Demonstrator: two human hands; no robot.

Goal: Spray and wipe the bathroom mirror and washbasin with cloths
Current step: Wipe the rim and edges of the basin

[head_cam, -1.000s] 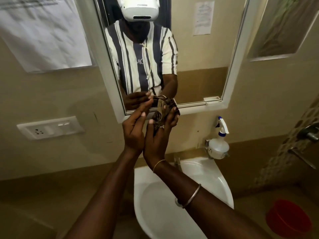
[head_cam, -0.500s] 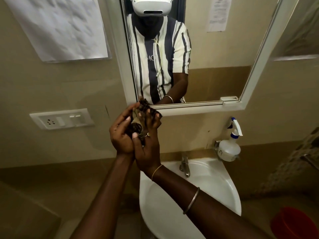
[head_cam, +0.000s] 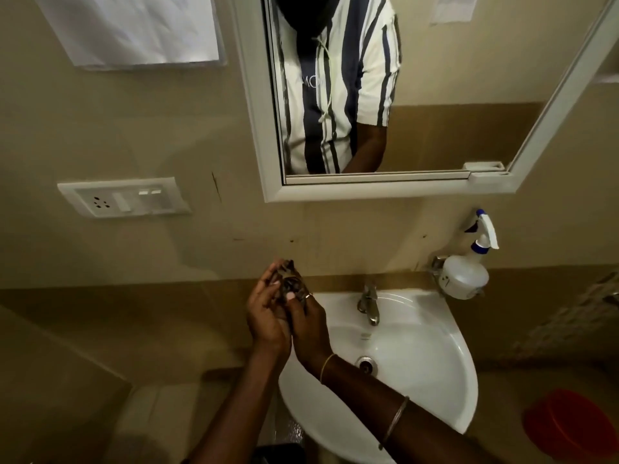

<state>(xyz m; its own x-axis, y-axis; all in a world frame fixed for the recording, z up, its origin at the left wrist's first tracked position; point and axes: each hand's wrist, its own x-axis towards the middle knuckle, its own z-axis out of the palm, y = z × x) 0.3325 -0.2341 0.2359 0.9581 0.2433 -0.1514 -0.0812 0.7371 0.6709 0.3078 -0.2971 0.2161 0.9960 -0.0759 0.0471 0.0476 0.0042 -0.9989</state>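
Cloth (head_cam: 290, 283) was bunched into a small dark wad between your hands. Your left hand (head_cam: 266, 313) cupped it from one side and your right hand (head_cam: 310, 326) pinched it from the other, with the fingers of both curled round it. It looked soft, light and limp, so it probably couldn't be dropped to any harm, but loose ends would likely flop. You'd have done best to fold it into a pad and press with flat fingers behind it. The washbasin (head_cam: 452, 333) lay just below and right of the grip, the mirror (head_cam: 435, 105) above it, and the spray bottle (head_cam: 465, 276) well off to its right.
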